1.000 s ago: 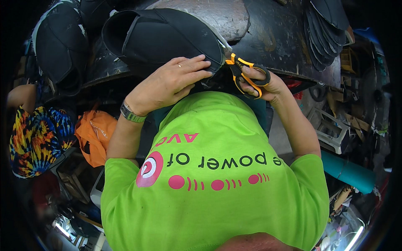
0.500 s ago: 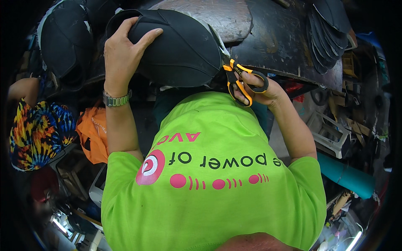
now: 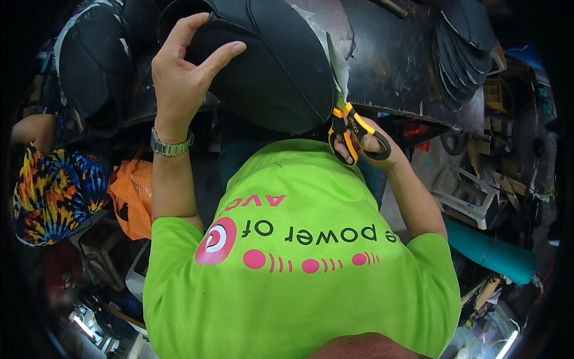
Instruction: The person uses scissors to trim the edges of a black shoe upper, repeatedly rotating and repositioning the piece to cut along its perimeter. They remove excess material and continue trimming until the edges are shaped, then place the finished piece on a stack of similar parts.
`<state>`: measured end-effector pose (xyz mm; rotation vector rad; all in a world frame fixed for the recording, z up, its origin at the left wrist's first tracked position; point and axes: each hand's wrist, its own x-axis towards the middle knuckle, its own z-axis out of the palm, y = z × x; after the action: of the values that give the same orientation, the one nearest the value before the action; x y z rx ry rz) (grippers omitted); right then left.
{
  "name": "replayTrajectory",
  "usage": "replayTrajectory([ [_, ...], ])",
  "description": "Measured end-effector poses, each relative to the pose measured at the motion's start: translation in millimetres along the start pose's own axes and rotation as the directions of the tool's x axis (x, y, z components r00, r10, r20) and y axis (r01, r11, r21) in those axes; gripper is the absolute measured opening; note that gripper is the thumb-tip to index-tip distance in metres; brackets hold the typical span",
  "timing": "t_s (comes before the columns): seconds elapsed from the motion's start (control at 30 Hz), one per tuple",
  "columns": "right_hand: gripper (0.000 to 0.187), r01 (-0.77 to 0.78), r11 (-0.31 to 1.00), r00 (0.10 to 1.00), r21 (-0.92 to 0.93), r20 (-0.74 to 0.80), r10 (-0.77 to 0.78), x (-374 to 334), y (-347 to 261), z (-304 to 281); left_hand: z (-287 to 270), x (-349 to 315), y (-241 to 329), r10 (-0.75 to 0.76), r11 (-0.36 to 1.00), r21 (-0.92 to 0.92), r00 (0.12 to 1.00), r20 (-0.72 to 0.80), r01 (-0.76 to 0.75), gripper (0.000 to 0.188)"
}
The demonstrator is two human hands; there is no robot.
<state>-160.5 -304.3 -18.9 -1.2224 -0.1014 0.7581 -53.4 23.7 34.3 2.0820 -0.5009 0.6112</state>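
A black, curved, stitched cover (image 3: 275,72) with raised seams hangs over the bench's near edge; I cannot tell exactly what kind it is. My left hand (image 3: 185,78) grips its left end, thumb on top and fingers around the edge. Along its right side runs a frayed white lining strip (image 3: 317,27). Closed around the orange-and-black handles of a pair of scissors (image 3: 347,122), my right hand (image 3: 379,146) is to the right of the cover. The scissors' blades point away from me, along the cover's right edge at the white strip.
On the dark workbench (image 3: 394,66), a fanned stack of black pieces (image 3: 460,60) lies at the right. Another black cover (image 3: 95,66) with white fraying rests at the far left. Below are an orange bag (image 3: 131,197), a grey plastic stool (image 3: 463,194) and a teal roll (image 3: 490,251). Another person's arm (image 3: 34,133) shows at left.
The cover has turned, so its right edge now runs more away from me. My right hand and the scissors have shifted slightly toward me and right, and the handles are wider apart.
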Motion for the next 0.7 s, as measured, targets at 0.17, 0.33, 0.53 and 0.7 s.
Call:
replayTrajectory([
  [0.17, 0.077, 0.049, 0.998, 0.998, -0.050, -0.027, -0.051, -2.5, -5.9, 4.9, -3.3, 0.3, 11.4, 0.012, 0.993, -0.113, 0.999, -0.048, -0.018, 0.050],
  [0.33, 0.066, 0.047, 0.994, 0.993, -0.094, -0.106, -0.057, -6.6, -12.7, 16.4, -5.0, 2.5, 16.9, -0.008, 0.993, -0.120, 0.998, -0.066, 0.000, 0.048],
  [0.53, 0.051, 0.088, 0.986, 0.984, -0.143, -0.141, -0.108, -7.7, -18.5, 20.3, -7.8, 6.2, 25.0, -0.026, 0.982, -0.190, 0.995, -0.092, 0.008, 0.047],
  [0.7, 0.043, 0.103, 0.989, 0.976, -0.110, -0.180, -0.122, -9.9, -18.2, 22.8, -9.8, 8.7, 27.6, -0.026, 0.977, -0.213, 0.996, -0.082, 0.008, 0.048],
])
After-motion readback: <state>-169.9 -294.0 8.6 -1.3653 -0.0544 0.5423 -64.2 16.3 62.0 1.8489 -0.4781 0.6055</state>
